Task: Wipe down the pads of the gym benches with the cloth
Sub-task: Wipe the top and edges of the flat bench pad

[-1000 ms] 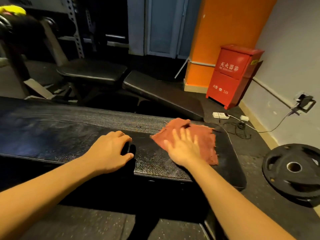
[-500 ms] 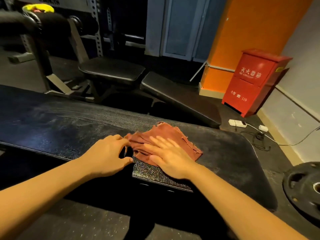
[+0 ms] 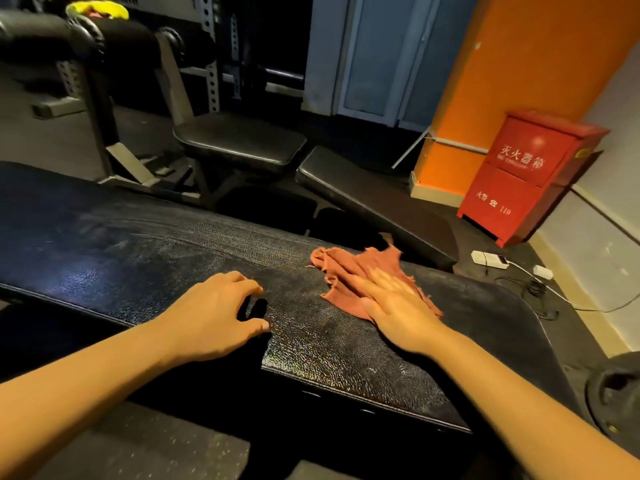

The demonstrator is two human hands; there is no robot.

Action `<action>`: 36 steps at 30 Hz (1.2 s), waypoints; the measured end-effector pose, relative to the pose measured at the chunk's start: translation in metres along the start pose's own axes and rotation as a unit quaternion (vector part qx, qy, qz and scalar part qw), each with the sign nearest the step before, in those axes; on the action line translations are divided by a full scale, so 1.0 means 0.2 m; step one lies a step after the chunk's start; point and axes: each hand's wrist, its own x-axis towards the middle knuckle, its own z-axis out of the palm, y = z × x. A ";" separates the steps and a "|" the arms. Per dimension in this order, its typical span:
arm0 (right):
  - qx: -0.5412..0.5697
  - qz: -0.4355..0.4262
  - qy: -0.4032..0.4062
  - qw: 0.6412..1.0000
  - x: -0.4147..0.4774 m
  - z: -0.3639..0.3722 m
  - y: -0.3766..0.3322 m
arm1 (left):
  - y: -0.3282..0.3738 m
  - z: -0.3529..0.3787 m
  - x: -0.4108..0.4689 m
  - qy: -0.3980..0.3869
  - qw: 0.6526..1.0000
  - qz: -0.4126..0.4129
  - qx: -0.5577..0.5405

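Note:
A long black textured bench pad (image 3: 138,258) runs across in front of me, with dull smears on its left part. A frayed reddish cloth (image 3: 349,268) lies bunched on the pad's right half. My right hand (image 3: 398,306) presses flat on the cloth's near side, fingers straight and together. My left hand (image 3: 214,313) rests on the pad to the left of the cloth and apart from it, fingers curled with their tips on the surface, holding nothing.
Behind stands a second bench with a black seat pad (image 3: 239,142) and a sloping back pad (image 3: 374,202). A red fire-extinguisher box (image 3: 530,178) stands by the orange pillar. A power strip (image 3: 488,259) with cables and a weight plate (image 3: 616,393) lie on the floor at right.
My right hand slid the cloth left until it reached my left hand, then back to the right, so a gap shows again. My left hand stayed in place.

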 end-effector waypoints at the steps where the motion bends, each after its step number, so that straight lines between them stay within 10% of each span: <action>1: -0.003 0.007 -0.006 1.000 -0.07 -0.01 0.02 | 0.00 0.00 0.00 0.005 1.000 0.006 -0.002; 9: 0.046 -0.008 0.059 0.997 -0.33 -0.05 0.03 | 0.31 0.08 0.15 0.019 0.992 0.128 0.005; 13: -0.030 0.069 -0.041 0.996 -0.09 0.07 0.03 | 0.31 0.11 0.23 0.022 0.995 0.099 -0.001; 26: 0.002 0.162 -0.018 0.987 0.66 0.02 0.16 | 0.11 0.01 0.22 0.056 0.997 0.030 -0.042; 30: 0.115 0.239 0.168 0.950 0.67 -0.16 0.04 | 0.06 -0.06 0.14 0.051 0.997 0.020 -0.049; 36: 0.134 -0.022 0.124 0.983 0.24 -0.11 -0.32 | -0.01 -0.14 0.10 0.075 0.995 0.001 -0.069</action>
